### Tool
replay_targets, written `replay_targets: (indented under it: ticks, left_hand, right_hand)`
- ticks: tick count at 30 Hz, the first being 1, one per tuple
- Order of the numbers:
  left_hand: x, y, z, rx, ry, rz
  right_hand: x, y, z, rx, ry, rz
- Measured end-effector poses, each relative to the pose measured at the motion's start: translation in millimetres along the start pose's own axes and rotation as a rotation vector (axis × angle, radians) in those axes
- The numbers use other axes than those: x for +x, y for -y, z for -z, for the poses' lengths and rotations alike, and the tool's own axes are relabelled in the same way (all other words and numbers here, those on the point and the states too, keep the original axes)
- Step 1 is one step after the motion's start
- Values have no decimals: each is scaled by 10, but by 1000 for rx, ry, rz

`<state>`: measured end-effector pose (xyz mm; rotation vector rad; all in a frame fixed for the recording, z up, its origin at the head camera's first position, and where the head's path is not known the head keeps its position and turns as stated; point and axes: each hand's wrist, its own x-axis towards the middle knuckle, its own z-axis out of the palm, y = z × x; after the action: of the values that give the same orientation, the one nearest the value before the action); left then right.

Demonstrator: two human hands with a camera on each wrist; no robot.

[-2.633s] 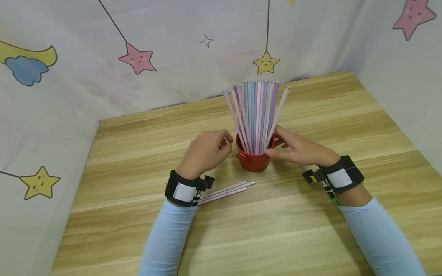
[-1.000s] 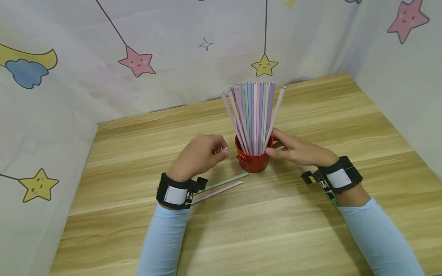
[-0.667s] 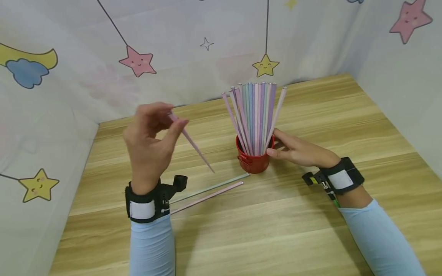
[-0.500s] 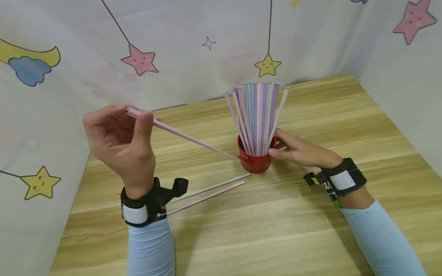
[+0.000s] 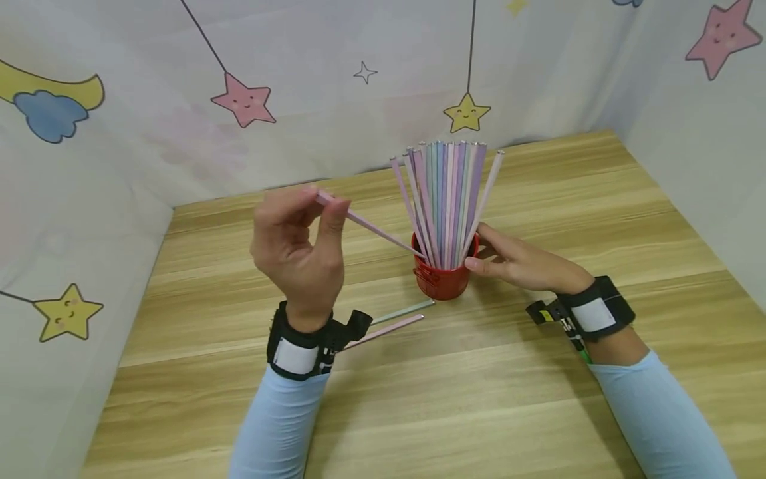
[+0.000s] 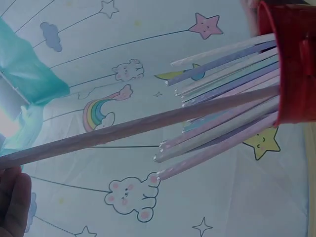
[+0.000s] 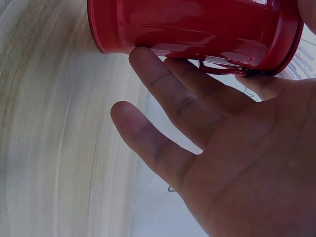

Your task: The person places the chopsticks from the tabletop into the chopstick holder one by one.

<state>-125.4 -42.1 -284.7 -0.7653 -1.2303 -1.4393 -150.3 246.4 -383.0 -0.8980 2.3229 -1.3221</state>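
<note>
My left hand point(image 5: 299, 256) pinches a slim pinkish-lilac stick point(image 5: 380, 231) near its upper end, between thumb and fingers. The stick slants down to the right, its far end at the mouth of a small red bucket point(image 5: 443, 286). Many pastel sticks point(image 5: 447, 206) stand fanned out in that bucket. My right hand point(image 5: 517, 263) holds the bucket from the right, thumb at the front of the rim. In the right wrist view its fingers point(image 7: 173, 94) lie along the bucket wall by a small handle point(image 7: 222, 70); the little finger stands apart.
On the wooden table point(image 5: 479, 399), a green stick point(image 5: 407, 310) and a pink stick point(image 5: 391, 328) lie left of and before the bucket, partly hidden by the left wrist strap point(image 5: 299, 349). A printed white curtain point(image 5: 335, 133) borders the table.
My left hand has lifted one pink stick off the table, swung left and turned it, then come back right, bringing its far end to the bucket's mouth. The right hand stays on the bucket.
</note>
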Motion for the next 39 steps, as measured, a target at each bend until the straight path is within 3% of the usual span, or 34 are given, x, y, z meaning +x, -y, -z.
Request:
replay_targets:
  ticks: [4, 11, 21, 25, 34, 39]
  left_hand:
    - [-141, 36, -87, 36, 136, 9]
    - [-326, 179, -137, 211, 324, 46]
    - [-432, 330, -78, 461, 533, 192]
    - [-448, 355, -63, 527, 619, 220]
    - [-478, 358, -44, 556, 730, 318]
    - [-468, 360, -12, 556, 724, 305]
  right_hand:
    - [5, 12, 0, -5, -2, -1]
    - [13, 12, -13, -10, -8, -11]
    - [4, -7, -8, -9, -9, -16]
    - [-5, -10, -5, -9, -11, -17]
    - [3, -12, -7, -6, -15, 5]
    - [12, -19, -3, -15, -8, 9]
